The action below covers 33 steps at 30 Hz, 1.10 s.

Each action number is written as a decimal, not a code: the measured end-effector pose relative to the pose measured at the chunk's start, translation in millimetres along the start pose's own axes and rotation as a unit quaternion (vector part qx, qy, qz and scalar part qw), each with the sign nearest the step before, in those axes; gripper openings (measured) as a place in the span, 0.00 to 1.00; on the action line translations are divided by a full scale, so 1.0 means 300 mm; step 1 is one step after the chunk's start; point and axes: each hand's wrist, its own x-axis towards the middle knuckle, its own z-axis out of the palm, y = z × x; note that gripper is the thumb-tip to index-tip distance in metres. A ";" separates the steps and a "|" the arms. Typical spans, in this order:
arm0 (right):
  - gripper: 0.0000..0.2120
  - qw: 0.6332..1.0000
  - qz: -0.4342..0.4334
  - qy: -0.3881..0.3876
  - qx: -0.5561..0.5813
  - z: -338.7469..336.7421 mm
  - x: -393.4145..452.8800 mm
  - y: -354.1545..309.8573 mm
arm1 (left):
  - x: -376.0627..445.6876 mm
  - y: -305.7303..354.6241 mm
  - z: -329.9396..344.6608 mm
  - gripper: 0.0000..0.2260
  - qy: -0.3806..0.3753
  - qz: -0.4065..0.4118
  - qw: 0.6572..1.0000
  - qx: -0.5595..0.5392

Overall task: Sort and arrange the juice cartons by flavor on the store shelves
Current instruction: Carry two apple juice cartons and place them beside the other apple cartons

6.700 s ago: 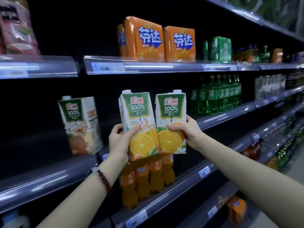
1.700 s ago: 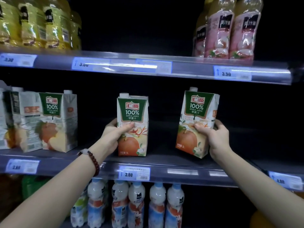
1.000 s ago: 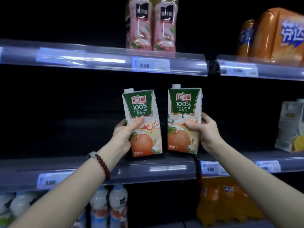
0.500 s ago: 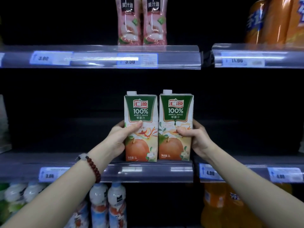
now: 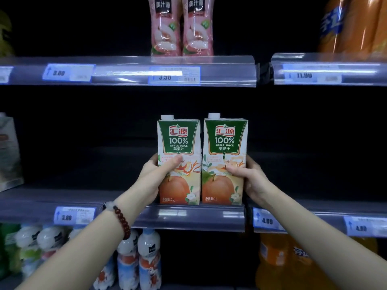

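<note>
Two apple juice cartons stand upright side by side at the front edge of the middle shelf [image 5: 188,216], near its right end, their sides touching or nearly so. The left hand [image 5: 155,176] grips the left carton [image 5: 178,143], thumb across its front and fingers wrapped behind its left side. The right hand [image 5: 249,178] grips the right carton [image 5: 225,143] the same way, thumb on the front face, fingers behind the right side. Both cartons face forward, white caps at the top left corner. Their bases look to be resting on the shelf, though the price rail hides the contact line.

A bead bracelet [image 5: 122,220] sits on the left wrist. On the upper shelf [image 5: 230,70], two pink bottles [image 5: 182,28] stand above the cartons, and orange packs [image 5: 354,24] sit at the far right. Another carton [image 5: 8,151] stands at the left edge of the middle shelf, well apart. Below are white-capped bottles [image 5: 138,260] and orange bottles [image 5: 282,260].
</note>
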 end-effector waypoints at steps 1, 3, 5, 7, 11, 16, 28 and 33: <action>0.37 1.000 -0.002 0.010 -0.008 0.000 -0.005 0.000 | -0.002 -0.002 0.001 0.38 0.003 0.004 1.000 0.009; 0.39 0.998 -0.010 0.036 -0.044 -0.001 -0.015 -0.006 | -0.008 0.000 0.003 0.39 0.017 0.010 0.999 0.026; 0.35 0.994 -0.018 0.060 -0.086 0.001 -0.027 -0.016 | -0.018 0.005 0.008 0.39 0.027 0.013 0.999 0.038; 0.27 0.991 -0.019 0.081 -0.102 0.010 -0.046 -0.018 | -0.028 0.013 0.011 0.37 0.026 0.011 0.998 0.048; 0.23 0.984 -0.014 0.123 -0.128 0.049 -0.093 -0.022 | -0.041 0.047 0.005 0.24 -0.002 -0.012 0.996 0.087; 0.21 0.961 0.024 0.193 -0.195 0.112 -0.131 -0.056 | -0.039 0.104 -0.043 0.12 -0.030 -0.049 0.987 0.152; 0.22 0.861 0.058 0.388 -0.324 0.439 -0.262 -0.018 | -0.215 0.229 -0.303 0.03 -0.030 -0.074 0.973 0.216; 0.14 0.897 0.049 0.305 -0.318 0.715 -0.284 0.069 | -0.315 0.276 -0.525 0.04 0.007 -0.085 0.971 0.222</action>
